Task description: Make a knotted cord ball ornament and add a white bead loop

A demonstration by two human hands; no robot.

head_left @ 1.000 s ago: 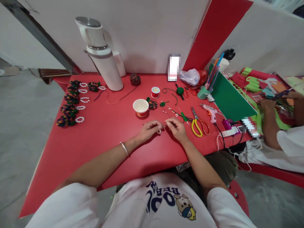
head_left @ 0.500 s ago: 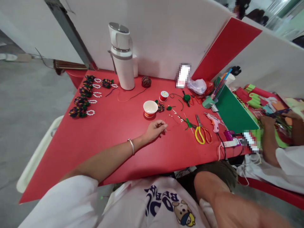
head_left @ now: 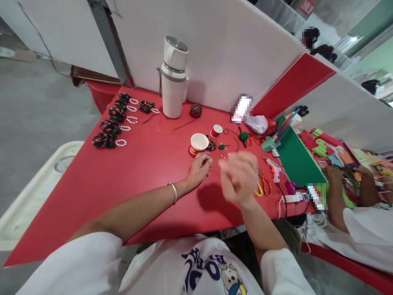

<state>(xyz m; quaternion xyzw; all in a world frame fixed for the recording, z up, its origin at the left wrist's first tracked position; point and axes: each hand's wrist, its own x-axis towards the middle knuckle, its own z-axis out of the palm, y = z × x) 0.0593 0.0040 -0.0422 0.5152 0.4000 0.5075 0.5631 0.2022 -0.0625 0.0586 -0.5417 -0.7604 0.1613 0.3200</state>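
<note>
My left hand (head_left: 199, 169) rests over the red table (head_left: 159, 180) with thumb and fingers pinched. A faint red thread shows at its fingertips. Just beyond it stands a white bowl (head_left: 199, 142), with a dark multicoloured yarn piece (head_left: 211, 145) beside it. My right hand (head_left: 239, 176) hovers to the right of my left, fingers curled and blurred by motion, so what it holds is unclear. It hides part of the loose beads and the scissors (head_left: 265, 185). A thread spool (head_left: 216, 131) and a small green yarn piece (head_left: 222, 146) lie behind the hands.
Several yarn pieces with white bead loops (head_left: 106, 133) line the left side. A white flask (head_left: 172, 78) and a yarn ball (head_left: 195, 110) stand at the back. To the right are a pink glue gun (head_left: 274, 169), a green divider (head_left: 299, 157) and another person's hands (head_left: 334, 174).
My right hand has come up from beside my lap to above the table, next to my left hand. My left hand keeps its pinch near the bowl. The view has shifted slightly.
</note>
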